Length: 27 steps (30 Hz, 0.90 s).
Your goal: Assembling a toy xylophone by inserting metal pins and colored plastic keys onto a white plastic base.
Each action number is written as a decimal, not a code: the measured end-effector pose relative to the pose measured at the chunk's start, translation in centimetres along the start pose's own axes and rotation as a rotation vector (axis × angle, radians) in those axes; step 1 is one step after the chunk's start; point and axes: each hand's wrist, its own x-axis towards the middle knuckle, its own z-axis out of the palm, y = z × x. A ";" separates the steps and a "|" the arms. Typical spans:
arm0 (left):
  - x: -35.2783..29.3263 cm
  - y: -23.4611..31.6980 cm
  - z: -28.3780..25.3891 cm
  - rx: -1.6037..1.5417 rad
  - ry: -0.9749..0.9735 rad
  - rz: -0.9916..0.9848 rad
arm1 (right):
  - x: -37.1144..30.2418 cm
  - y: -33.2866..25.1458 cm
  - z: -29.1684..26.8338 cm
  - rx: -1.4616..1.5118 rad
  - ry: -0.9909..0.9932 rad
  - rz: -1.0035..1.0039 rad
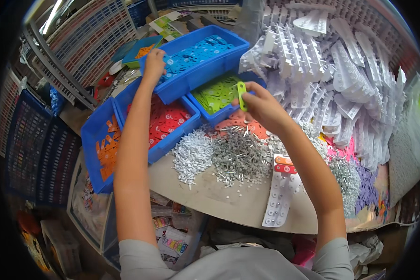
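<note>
My left hand point(154, 63) reaches far forward to the near rim of a blue bin point(205, 70) filled with light-blue plastic tags; its fingers are curled on a tag at the bin's corner. My right hand point(261, 105) pinches a small green plastic tag point(241, 93) upright over a blue bin of green tags point(214, 95). On the board below my right forearm lies a white plastic strip point(277, 198) with an orange and a red tag point(284, 164) set at its upper end.
Blue bins of red tags point(165, 123) and orange tags point(105, 154) sit at left. Piles of white pegs point(191, 156) and metal pins point(240, 158) cover the board's middle. A heap of white strips point(331, 79) fills the right. Crates point(28, 154) stand at left.
</note>
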 end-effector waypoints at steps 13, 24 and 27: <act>-12.7 8.8 1.5 -0.753 -0.148 -0.207 | -25.8 3.8 -0.8 -0.126 0.404 0.089; -36.1 10.6 10.7 -0.930 -0.722 -0.977 | -26.1 6.7 -0.9 -1.224 0.493 -0.214; -36.8 10.5 10.9 -0.921 -0.705 -0.915 | -24.9 7.8 -0.6 -1.231 0.485 -0.233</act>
